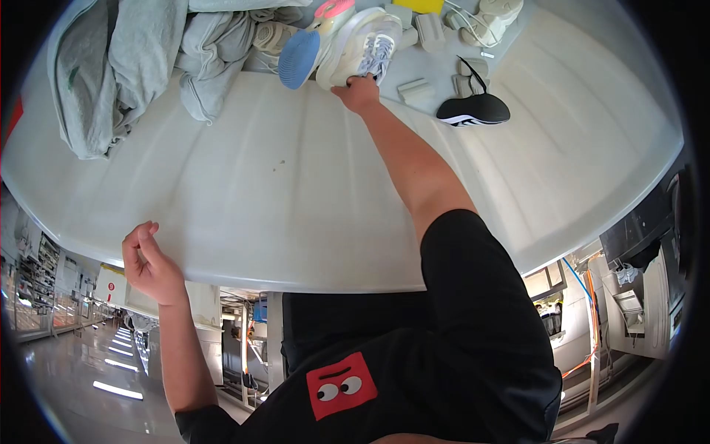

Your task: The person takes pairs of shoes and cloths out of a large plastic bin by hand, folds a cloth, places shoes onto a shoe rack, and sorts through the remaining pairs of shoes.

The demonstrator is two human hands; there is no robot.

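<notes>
Nearest, well to the near left of the pale sneaker point(360, 48), the left hand point(153, 266) is raised over the white curved surface point(296, 251), its fingers loosely bent with a small gap to the thumb; nothing is seen held. The sneaker's near end is held between thumb and fingers of the right hand point(359, 94), some fingertips being hidden. To its near right a black padded piece with a strap point(473, 109) is seen; just left of it lies a blue ribbed piece point(298, 59), and farther left, grey cloth point(148, 52). The sneaker is judged light, its upper soft and its sole stiffer, hardly fragile; it is best gripped by the sturdy rim, not by the loose laces point(379, 53).
</notes>
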